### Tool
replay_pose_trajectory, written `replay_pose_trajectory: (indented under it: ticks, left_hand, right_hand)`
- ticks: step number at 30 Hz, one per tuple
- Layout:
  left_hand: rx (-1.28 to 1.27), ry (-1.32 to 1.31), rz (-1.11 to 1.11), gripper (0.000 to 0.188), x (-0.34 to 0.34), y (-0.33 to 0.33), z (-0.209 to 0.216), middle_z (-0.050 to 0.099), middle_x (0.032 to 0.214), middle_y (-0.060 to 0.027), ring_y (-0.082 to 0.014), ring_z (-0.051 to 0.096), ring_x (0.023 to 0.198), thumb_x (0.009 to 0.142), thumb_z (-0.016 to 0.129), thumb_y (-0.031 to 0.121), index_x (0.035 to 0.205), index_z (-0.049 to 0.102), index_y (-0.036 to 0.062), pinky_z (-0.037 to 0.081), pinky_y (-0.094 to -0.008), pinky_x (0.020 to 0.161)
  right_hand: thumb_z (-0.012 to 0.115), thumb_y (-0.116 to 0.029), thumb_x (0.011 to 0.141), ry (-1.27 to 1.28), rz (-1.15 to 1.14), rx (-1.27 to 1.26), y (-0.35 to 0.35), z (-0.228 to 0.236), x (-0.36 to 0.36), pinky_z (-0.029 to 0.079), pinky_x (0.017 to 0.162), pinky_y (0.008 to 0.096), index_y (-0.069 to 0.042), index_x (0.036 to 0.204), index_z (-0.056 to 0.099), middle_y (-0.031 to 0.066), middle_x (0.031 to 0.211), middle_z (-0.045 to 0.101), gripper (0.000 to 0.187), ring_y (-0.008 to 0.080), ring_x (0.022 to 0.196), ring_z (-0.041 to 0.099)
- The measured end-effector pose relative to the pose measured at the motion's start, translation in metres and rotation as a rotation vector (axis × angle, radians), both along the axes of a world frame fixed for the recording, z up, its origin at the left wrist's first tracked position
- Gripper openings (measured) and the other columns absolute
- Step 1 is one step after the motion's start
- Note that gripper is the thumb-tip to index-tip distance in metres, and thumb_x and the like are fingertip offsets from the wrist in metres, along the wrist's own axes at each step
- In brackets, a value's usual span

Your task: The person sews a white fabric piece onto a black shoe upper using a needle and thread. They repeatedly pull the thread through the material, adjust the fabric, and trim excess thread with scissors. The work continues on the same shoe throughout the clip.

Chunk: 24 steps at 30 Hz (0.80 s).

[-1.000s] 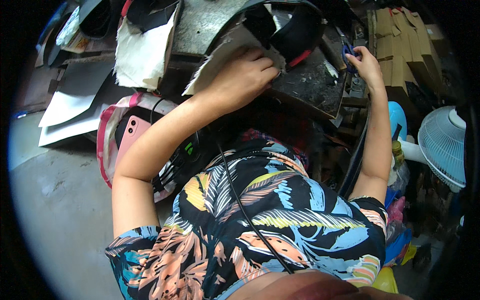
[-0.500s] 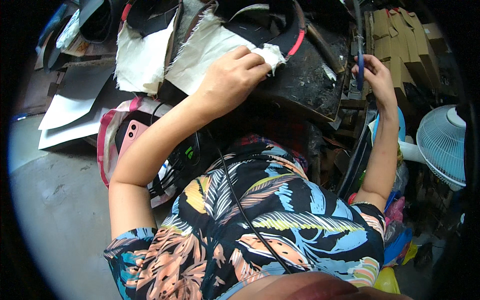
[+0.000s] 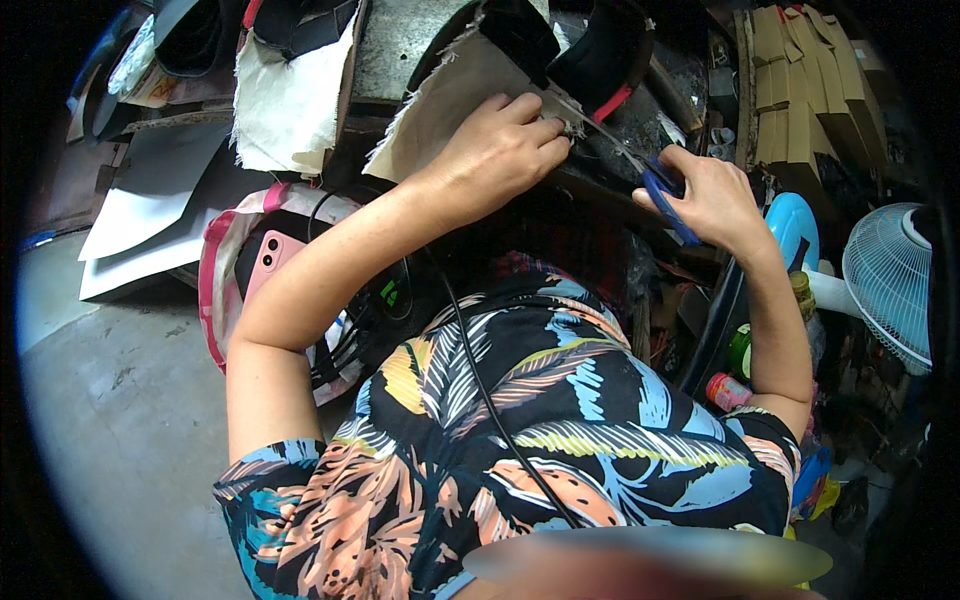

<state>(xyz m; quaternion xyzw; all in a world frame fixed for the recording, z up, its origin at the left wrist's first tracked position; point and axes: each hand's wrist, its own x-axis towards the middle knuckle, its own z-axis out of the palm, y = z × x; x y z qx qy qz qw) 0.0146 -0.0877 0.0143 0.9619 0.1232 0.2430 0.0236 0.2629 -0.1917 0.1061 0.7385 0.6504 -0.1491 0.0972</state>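
My left hand [image 3: 510, 150] is closed on a frayed off-white cloth [image 3: 432, 118], whose lower part stretches toward the left. Attached to or lying against this cloth are dark curved pieces, one black with a red edge [image 3: 612, 103]. In my right hand [image 3: 708, 197] are blue-handled scissors [image 3: 660, 188], the fingers round the handles. Their blades point up and left to the cloth's right edge, close to my left fingertips. Whether the blades have cloth between them, I cannot tell.
A second frayed cloth [image 3: 290, 105] hangs to the left on a dark curved piece. Closer to me are a pink-trimmed bag [image 3: 212, 300] and a pink phone [image 3: 268, 262]. A white-and-blue fan [image 3: 885, 280] stands at right, below stacked tan cardboard pieces [image 3: 810, 85].
My right hand has brought the scissors left and nearer, from upright at the right to the cloth's edge. The cloth and my left hand have shifted slightly right.
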Motion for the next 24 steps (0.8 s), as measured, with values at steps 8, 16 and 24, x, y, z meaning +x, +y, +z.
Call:
replay_pose_trajectory:
  ticks: [8, 16, 24]
  left_hand:
    - [0.032, -0.091, -0.028, 0.026, 0.000, 0.004, 0.003, 0.066, 0.112, -0.0008, -0.0202, 0.055, 0.097, 0.080, 0.063, 0.015, 0.105, 0.068, 0.0087, 0.046, -0.0334, 0.082]
    - [0.041, -0.090, -0.020, 0.025, 0.000, 0.004, 0.001, 0.066, 0.114, -0.0010, -0.0195, 0.055, 0.098, 0.080, 0.064, 0.015, 0.105, 0.068, 0.0089, 0.046, -0.0333, 0.081]
    - [0.026, -0.087, -0.025, 0.025, 0.000, 0.005, 0.000, 0.066, 0.115, -0.0007, -0.0197, 0.056, 0.098, 0.080, 0.064, 0.015, 0.104, 0.068, 0.0094, 0.046, -0.0335, 0.081]
  right_hand:
    - [0.073, -0.055, 0.077, 0.138, -0.035, 0.055, 0.003, -0.007, -0.004, 0.050, 0.069, 0.0420, -0.004, 0.093, 0.067, 0.0167, 0.075, 0.066, 0.054, 0.0345, 0.074, 0.067]
    - [0.077, -0.052, 0.076, 0.155, -0.043, 0.089, 0.002, -0.009, -0.002, 0.046, 0.061, 0.0365, -0.003, 0.084, 0.066, 0.0114, 0.065, 0.060, 0.051, 0.0249, 0.061, 0.060]
    - [0.079, -0.039, 0.079, 0.335, -0.072, 0.140, -0.005, -0.014, 0.006, 0.036, 0.052, 0.0289, -0.002, 0.077, 0.063, 0.0020, 0.057, 0.047, 0.041, 0.0112, 0.054, 0.045]
